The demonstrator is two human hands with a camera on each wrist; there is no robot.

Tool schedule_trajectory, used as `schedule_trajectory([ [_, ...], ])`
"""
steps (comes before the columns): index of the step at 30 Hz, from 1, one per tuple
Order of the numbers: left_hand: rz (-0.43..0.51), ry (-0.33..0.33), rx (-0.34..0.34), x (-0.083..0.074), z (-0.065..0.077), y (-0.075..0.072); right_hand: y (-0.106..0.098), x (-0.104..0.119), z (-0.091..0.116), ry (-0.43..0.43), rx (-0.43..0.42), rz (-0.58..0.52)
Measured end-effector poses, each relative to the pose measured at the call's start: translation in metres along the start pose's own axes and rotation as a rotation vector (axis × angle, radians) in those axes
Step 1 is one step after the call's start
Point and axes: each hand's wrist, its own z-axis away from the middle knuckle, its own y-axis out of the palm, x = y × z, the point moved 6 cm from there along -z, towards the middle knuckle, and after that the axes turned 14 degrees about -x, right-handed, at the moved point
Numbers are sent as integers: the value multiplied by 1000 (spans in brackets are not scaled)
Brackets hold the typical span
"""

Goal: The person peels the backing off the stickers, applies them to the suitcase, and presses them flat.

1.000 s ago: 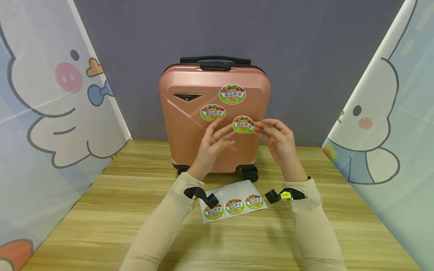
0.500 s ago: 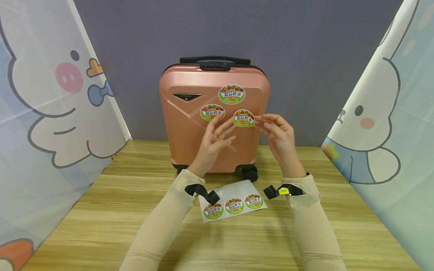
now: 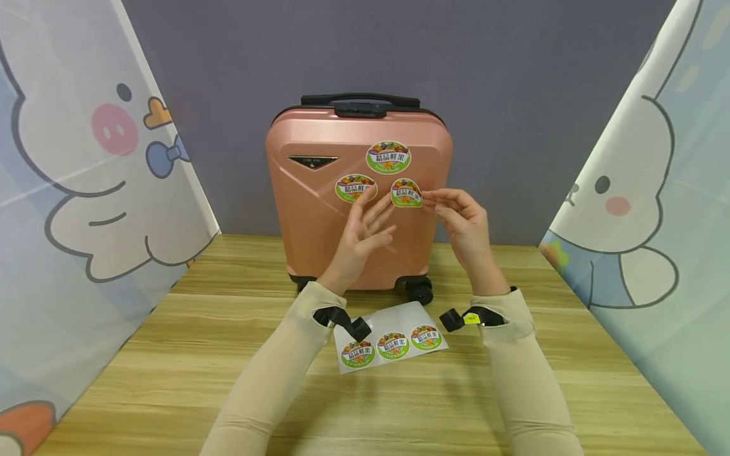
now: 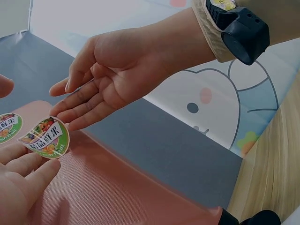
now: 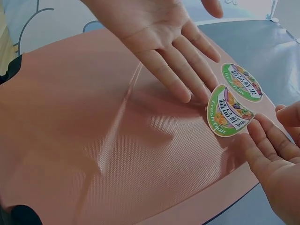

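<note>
A round fruit sticker (image 3: 406, 193) hangs between both hands, in front of a pink suitcase (image 3: 319, 240). It bends in the wrist views, its printed face toward me. My left hand (image 3: 360, 237) has its fingers straight and thumb spread, the fingertips at the sticker's left edge. On the other side, the fingertips of my right hand (image 3: 464, 221) touch the right edge; in the left wrist view that hand's thumb stands apart from the sticker. How the fingertips hold the edges is partly hidden. Two similar stickers, an upper one (image 3: 388, 158) and a left one (image 3: 355, 187), lie flat on the suitcase.
A pale backing sheet (image 3: 399, 316) with three stickers lies on the wooden table (image 3: 188, 354) below my hands. The suitcase stands upright on black wheels (image 3: 419, 291), its black handle (image 3: 360, 99) on top. A grey panel (image 3: 502, 95) and cartoon-printed sheets enclose the table.
Both hands have kept their places around the sticker, which has risen and shifted slightly left. Its right side bends more now. The right hand has moved a little up and left.
</note>
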Motion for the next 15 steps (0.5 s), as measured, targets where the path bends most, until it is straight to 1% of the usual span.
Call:
schedule_trajectory([
  [10,-28,-14,14,2,-2,0,2,1,1,-68,-43,152],
  [15,-37,-20,20,2,-1,-1,2,1,4,-82,-42,242],
])
